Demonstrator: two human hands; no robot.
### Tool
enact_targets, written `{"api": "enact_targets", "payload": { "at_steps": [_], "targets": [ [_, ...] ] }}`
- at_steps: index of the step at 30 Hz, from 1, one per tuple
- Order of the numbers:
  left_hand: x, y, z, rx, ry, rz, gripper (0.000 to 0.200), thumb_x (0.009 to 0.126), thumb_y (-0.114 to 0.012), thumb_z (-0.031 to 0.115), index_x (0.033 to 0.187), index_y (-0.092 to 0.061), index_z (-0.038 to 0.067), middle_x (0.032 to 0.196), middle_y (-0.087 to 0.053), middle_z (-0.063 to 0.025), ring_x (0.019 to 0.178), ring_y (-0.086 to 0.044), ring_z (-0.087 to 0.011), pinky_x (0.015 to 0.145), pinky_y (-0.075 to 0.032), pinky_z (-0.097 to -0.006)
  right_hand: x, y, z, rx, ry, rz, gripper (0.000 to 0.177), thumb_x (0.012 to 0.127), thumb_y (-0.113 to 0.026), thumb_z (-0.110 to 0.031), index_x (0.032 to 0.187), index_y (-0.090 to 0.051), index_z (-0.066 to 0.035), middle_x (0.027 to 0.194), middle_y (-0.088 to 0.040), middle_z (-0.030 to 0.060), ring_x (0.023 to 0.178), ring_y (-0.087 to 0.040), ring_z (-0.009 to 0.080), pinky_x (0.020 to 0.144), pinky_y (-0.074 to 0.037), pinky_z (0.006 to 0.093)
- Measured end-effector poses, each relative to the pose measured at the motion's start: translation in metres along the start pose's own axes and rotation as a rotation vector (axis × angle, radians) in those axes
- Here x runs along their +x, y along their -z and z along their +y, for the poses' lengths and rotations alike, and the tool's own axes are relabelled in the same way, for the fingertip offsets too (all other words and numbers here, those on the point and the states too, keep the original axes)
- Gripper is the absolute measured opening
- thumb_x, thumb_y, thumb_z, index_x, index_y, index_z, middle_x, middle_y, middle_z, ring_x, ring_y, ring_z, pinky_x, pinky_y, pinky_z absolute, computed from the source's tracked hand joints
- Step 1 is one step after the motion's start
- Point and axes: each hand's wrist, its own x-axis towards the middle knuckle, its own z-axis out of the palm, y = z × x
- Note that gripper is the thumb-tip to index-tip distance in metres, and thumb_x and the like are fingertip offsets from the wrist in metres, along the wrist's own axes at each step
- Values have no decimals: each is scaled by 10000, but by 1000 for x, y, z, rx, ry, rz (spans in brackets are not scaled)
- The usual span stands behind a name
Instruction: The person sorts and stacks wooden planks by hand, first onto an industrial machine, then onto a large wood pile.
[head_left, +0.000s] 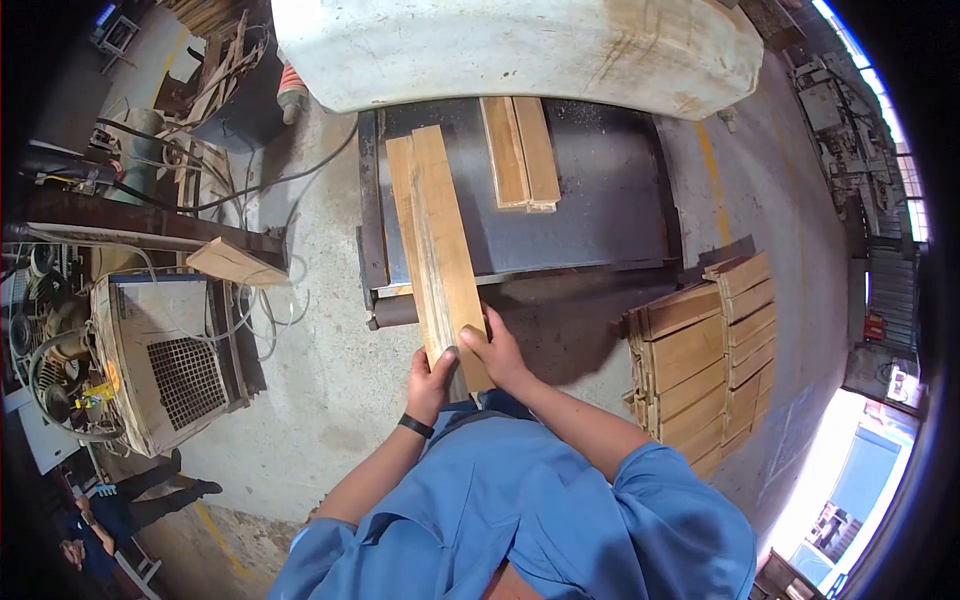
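Left hand: my left hand point(432, 377) grips the near end of the planks point(437, 245).
Right hand: my right hand point(497, 350) clamps them too.
Planks: far end rests on the conveyor belt point(590, 200).

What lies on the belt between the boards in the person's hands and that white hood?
Nothing visible. The held boards point at the white hood over bare conveyor belt. A second pair of boards lies to their right, apart from them, out of their line.

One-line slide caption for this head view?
Left hand and right hand hold the near end of long boards on a machine's dark bed, beside a board stack.
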Motion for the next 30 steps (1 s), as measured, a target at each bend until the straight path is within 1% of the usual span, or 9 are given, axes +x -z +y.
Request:
{"api": "enact_targets", "payload": {
  "at_steps": [5, 8, 11, 12, 15, 16, 20, 24, 30],
  "targets": [
    [-16, -20, 3, 77, -108, -52, 499, 1018, -661, 294, 1350, -495, -39, 1195, -644, -108, 1059, -607, -156, 934, -502, -310, -29, 25, -47, -81, 101, 14, 753, 972, -655, -353, 1565, -332, -19, 1464, -548, 185, 1335, -548, 277, 1104, -426, 395],
    [-11, -14, -21, 175, -5, -64, 554, 1024, -627, 411, 1353, -499, -16, 1173, -648, -125, 1048, -622, -180, 911, -518, -335, -30, 28, -27, -155, -45, -6, 808, 957, -657, -417, 1569, -321, -10, 1455, -559, 220, 1343, -557, 308, 1088, -440, 401],
    [-12, -20, -14, -102, 26, -94, 585, 1034, -543, 519, 1343, -529, 22, 1137, -647, -129, 987, -639, -217, 838, -547, -379, -13, 34, -4, -34, 52, 6, 731, 985, -634, -405, 1539, -374, -5, 1398, -603, 191, 1272, -596, 259, 1046, -465, 365],
    [-20, -18, 0, -206, 191, -127, 622, 1026, -481, 593, 1323, -556, 52, 1013, -632, -106, 848, -623, -225, 728, -559, -391, -19, 35, 6, 50, 96, 7, 687, 1000, -622, -391, 1523, -402, -3, 1376, -619, 173, 1240, -611, 233, 1027, -475, 349],
    [-29, -5, 37, -777, 355, -495, 759, 963, -547, 678, 1315, -549, 6, 968, -628, -104, 830, -621, -220, 747, -565, -388, -24, 60, 5, 269, -25, -132, 556, 1033, -595, -351, 1453, -490, -2, 1293, -652, 110, 1134, -626, 153, 962, -494, 303],
    [-27, -8, 45, -930, 375, -647, 615, 1021, -544, 543, 1317, -558, 4, 835, -557, -69, 710, -562, -184, 633, -547, -327, -31, 68, -6, 261, -53, -113, 504, 1058, -546, -377, 1392, -547, 0, 1212, -680, 81, 1054, -646, 127, 924, -511, 304],
    [-39, -17, 51, -1375, 364, -859, 319, 1048, -493, 104, 1333, -568, -19, 761, -567, -67, 627, -562, -165, 523, -533, -256, -64, 102, -29, 582, -290, -271, 561, 1085, -446, -468, 1374, -572, -3, 1136, -713, 100, 994, -690, 153, 853, -567, 328],
    [-43, -25, 44, -1504, 386, -976, 341, 1040, -519, 117, 1353, -562, -10, 764, -588, -84, 629, -590, -181, 543, -558, -282, -98, 123, -25, 906, -277, -380, 541, 1085, -449, -461, 1362, -581, -15, 1142, -709, 99, 971, -698, 160, 828, -576, 320],
    [-42, -27, 29, -1122, 257, -853, 418, 1049, -528, 277, 1358, -534, -4, 807, -595, -86, 680, -599, -184, 543, -531, -274, -116, 171, -22, 388, 26, 21, 532, 1048, -550, -444, 1343, -583, -2, 1132, -702, 84, 997, -664, 148, 878, -530, 315]
  ]
}}
